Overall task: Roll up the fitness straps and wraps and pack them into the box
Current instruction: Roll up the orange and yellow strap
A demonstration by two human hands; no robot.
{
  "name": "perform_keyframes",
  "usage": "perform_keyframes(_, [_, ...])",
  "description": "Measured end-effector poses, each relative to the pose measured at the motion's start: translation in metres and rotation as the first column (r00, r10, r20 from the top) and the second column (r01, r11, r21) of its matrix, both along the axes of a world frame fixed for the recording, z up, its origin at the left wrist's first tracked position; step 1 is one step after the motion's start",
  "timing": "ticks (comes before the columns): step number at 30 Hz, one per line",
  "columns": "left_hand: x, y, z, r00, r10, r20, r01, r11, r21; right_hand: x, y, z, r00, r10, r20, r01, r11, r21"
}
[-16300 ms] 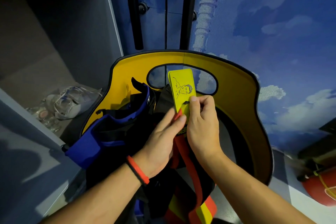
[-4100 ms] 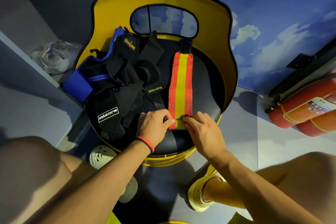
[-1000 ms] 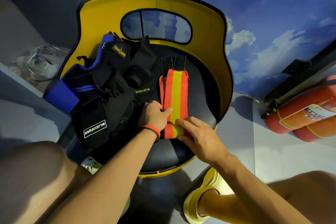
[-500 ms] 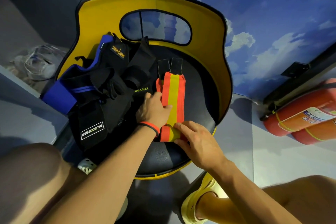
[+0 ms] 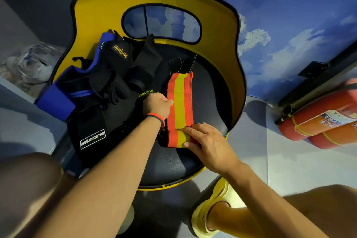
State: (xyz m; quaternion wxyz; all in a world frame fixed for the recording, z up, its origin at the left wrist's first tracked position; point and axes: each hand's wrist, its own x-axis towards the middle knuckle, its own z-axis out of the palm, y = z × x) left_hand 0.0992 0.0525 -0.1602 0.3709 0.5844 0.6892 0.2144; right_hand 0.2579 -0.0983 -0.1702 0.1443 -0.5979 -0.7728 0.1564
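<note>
Lengthwise, the orange-yellow wrap (image 5: 179, 100) runs straight away from its rolled near end, which right hand (image 5: 210, 147) fingers (image 5: 190, 130) clamp; left hand (image 5: 157, 105) sits mid-edge, fingers curled, grip unclear.

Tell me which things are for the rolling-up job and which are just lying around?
For the job: striped wrap, its near end rolled; right hand gripping that roll; left hand at the wrap's edge; pile of black and blue straps.
Just lying about: red fire extinguishers; plastic bag on the shelf.
</note>
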Motion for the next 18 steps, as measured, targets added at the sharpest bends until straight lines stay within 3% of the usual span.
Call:
perform_keyframes(5, [-0.003,-0.002,-0.002,0.998,0.029,0.061,-0.028,0.999,-0.017,0.000,0.002,0.005,1.000,-0.002,-0.006,0.002,0.997,-0.073])
perform_keyframes(10, [0.012,0.021,0.006,0.997,-0.077,-0.013,0.075,0.994,-0.077,0.000,0.002,0.006,1.000,-0.016,0.004,0.017,0.992,-0.126])
perform_keyframes(13, [0.019,0.035,0.008,0.997,-0.067,-0.027,0.067,0.997,-0.024,0.000,0.003,0.007,1.000,-0.021,0.003,0.021,0.991,-0.132])
perform_keyframes(18, [0.020,0.053,0.003,0.991,-0.053,0.127,0.057,0.998,-0.030,0.003,0.009,0.011,1.000,-0.007,0.008,0.008,0.986,-0.164])
